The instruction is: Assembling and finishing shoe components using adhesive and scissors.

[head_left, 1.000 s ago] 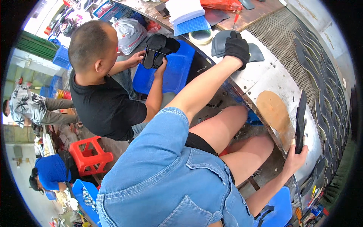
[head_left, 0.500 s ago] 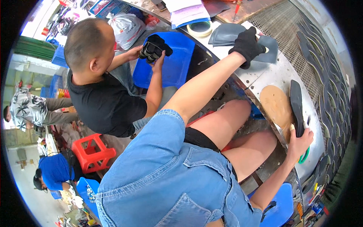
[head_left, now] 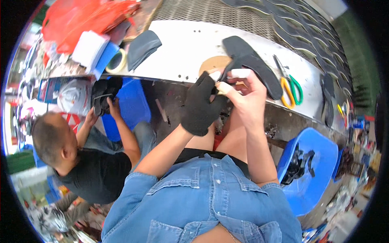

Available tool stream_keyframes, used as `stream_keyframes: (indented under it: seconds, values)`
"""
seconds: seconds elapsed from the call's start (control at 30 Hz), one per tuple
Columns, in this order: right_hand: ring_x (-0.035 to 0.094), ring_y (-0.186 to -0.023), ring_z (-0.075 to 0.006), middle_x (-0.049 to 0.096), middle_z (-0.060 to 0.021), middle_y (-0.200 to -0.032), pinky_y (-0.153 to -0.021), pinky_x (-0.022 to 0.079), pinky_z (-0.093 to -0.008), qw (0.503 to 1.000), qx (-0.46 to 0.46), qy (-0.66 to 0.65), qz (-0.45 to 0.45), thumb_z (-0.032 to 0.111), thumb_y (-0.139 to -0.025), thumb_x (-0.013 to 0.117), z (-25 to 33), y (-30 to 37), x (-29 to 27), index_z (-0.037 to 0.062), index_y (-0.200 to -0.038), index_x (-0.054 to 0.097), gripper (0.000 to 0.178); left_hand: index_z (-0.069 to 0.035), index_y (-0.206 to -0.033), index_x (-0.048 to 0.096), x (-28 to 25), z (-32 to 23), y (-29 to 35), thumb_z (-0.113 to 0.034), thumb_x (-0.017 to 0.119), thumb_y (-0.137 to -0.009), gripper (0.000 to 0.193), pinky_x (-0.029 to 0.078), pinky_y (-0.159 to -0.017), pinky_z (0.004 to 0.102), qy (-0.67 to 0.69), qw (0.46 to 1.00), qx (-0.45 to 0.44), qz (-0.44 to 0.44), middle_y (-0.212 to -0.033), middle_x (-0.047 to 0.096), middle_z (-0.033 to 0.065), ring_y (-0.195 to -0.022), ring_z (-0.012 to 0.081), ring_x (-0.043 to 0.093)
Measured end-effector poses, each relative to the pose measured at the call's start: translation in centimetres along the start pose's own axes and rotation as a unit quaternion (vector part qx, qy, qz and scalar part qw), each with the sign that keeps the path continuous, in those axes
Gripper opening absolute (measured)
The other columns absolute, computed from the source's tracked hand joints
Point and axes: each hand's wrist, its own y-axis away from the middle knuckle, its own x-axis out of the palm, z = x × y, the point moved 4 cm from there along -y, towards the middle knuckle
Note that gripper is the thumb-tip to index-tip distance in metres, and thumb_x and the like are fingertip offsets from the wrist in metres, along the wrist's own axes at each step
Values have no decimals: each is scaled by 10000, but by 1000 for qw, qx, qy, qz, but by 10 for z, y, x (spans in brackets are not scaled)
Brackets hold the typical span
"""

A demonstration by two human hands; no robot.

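My left hand, in a black glove with bare fingertips, meets my right hand in front of the bench edge. Pale covers sit on some right fingertips. Between the fingers of both hands is a thin dark piece of sheet material, largely hidden by them. Just behind lies a black insole-shaped piece on the white bench top. A tan oval piece, partly covered, rests beside it. Scissors with orange and green handles lie to the right of the insole-shaped piece.
Dark grey sheets and a tape roll lie at the bench's left. Metal mesh borders it behind. A blue bin with black pieces stands right. A co-worker sits left, handling black pieces by another blue bin.
My left hand has left the grey sheets, and my right hand the black insole-shaped piece. Both have come together at the middle, holding a dark piece. The view has turned toward the bench.
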Motion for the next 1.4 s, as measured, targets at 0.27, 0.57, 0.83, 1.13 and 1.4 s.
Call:
stream_keyframes:
  seconds: [0.27,0.57,0.83,1.13,1.4]
  values:
    - [613,-807,-96,652,-40,-870,-751,501,-238,981,-1,-192,12,-40,-787,673,-1,9,-17,-1,-938,637,161,9,-1230,523,5,-22,7,0,536,-828,403,447,-898,327,8,998,63,20,-1182,562,176,-1083,269,560]
    - [580,-770,-60,638,-7,-862,-713,479,-215,986,29,-165,-9,24,-839,620,-16,6,-2,-7,-974,644,141,6,-1140,582,1,2,2,-53,645,-792,359,456,-708,259,54,995,-62,-50,-978,579,99,-850,146,574]
    - [601,-708,-76,617,-16,-781,-630,503,-213,966,18,-245,-74,5,-832,604,3,-1,-30,1,-849,609,18,-11,-859,584,-122,179,-67,-201,713,-751,254,440,-648,359,99,948,-248,-172,-797,594,88,-725,233,557]
    - [622,-686,-155,617,-95,-752,-646,486,-277,982,-126,142,-6,64,-817,595,28,13,-5,-6,-914,623,123,-9,-1325,431,-2,4,-4,-363,674,-790,686,431,-872,323,150,986,3,76,-1185,507,112,-1074,214,517]
    - [600,-937,-308,633,-146,-994,-818,481,-368,908,-258,329,10,93,-706,675,29,-1,-34,40,-1006,645,306,5,-1237,471,-24,70,11,-265,459,-965,383,472,-878,337,555,751,-347,-85,-1194,550,132,-1055,229,559]
